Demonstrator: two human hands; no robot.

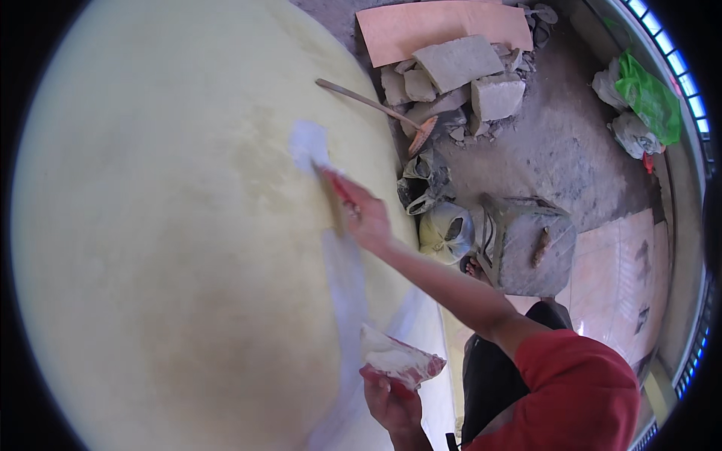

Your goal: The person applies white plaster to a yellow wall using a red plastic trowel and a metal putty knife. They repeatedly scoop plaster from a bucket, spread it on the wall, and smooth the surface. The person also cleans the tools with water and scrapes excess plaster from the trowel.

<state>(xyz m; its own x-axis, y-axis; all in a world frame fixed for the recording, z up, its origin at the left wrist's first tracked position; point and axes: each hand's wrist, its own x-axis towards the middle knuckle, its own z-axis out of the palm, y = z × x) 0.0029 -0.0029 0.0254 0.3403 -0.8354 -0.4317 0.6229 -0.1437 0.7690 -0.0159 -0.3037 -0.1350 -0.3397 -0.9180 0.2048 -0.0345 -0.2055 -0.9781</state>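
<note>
My right hand is stretched out to the pale yellow wall, closed round the red handle of a putty knife. The blade end sits at the lower edge of a fresh white patch on the wall. Lower down and nearer to me, my left hand grips a red, roughly triangular putty holder. Thick white putty is smeared over its upper face. A broad whitish band runs down the wall between my two hands.
Beside the wall, a wooden-handled tool leans near broken concrete slabs and a pinkish sheet. Tied plastic bags and a dusty grey stool stand close to my right arm. A green bag lies at the far right.
</note>
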